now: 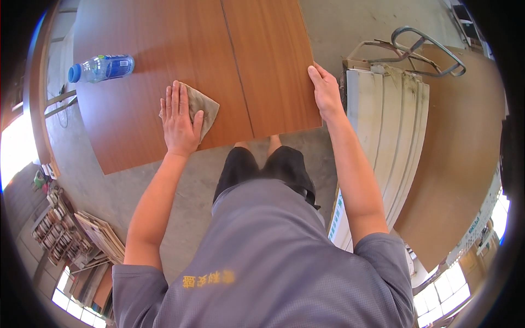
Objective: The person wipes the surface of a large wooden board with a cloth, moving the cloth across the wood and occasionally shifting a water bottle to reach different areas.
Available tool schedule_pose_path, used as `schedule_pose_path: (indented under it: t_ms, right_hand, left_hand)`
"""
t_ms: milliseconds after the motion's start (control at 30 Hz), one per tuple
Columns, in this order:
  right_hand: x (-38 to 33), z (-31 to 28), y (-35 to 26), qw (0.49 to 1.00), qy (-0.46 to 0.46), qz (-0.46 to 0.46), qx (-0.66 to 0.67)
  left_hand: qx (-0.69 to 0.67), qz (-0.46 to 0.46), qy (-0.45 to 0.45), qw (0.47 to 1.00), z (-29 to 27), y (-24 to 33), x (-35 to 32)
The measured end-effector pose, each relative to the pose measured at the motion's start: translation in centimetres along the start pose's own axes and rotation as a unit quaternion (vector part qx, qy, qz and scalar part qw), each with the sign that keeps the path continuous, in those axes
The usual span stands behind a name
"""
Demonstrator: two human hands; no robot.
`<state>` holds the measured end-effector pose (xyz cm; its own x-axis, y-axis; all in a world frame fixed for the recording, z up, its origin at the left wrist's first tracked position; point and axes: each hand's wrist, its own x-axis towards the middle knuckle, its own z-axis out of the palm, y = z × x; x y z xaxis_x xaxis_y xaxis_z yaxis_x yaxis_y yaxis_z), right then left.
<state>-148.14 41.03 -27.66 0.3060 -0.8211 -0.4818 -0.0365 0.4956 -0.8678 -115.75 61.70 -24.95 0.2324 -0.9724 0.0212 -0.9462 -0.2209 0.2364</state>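
Note:
A reddish-brown wood-grain panel (164, 123) lies in front of me, with a dark seam running down its right part. My left hand (180, 121) rests flat on it, fingers stretched out, over a folded grey-beige cloth (204, 106). The cloth shows mostly to the right of that hand; the rest is hidden under the palm. At the panel's right edge, near the front corner, my right hand (326, 93) is closed round the edge with the thumb on top. A clear plastic bottle (101, 68) with a blue cap and label lies on its side on the panel's left.
To my right stand pale long boards (377, 109) in a stack, with a bent metal tube frame (426, 52) behind them. A large brown sheet (456, 142) lies farther right. Wood offcuts (101, 235) are piled at the lower left on the concrete floor (126, 191).

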Motion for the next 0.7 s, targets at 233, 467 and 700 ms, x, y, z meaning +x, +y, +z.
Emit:
schedule_pose_path:
  t_ms: [233, 467, 700]
  right_hand:
    - [-6.7, -0.3, 2.4, 0.994, 0.089, -0.024, 0.059]
    - [2.3, -2.3, -2.8, 0.990, 0.081, 0.097, -0.067]
    - [-8.3, -9.3, 10.5, 0.979, 0.189, 0.059, 0.039]
  left_hand:
    - [-0.004, -0.001, 0.001, 1.000, -0.4, 0.0, -0.4]
    - [0.095, 0.063, -0.003, 0.994, 0.9, 1.9, 5.2]
    - [0.068, 0.196, 0.162, 0.965, 6.9, 11.4, 26.7]
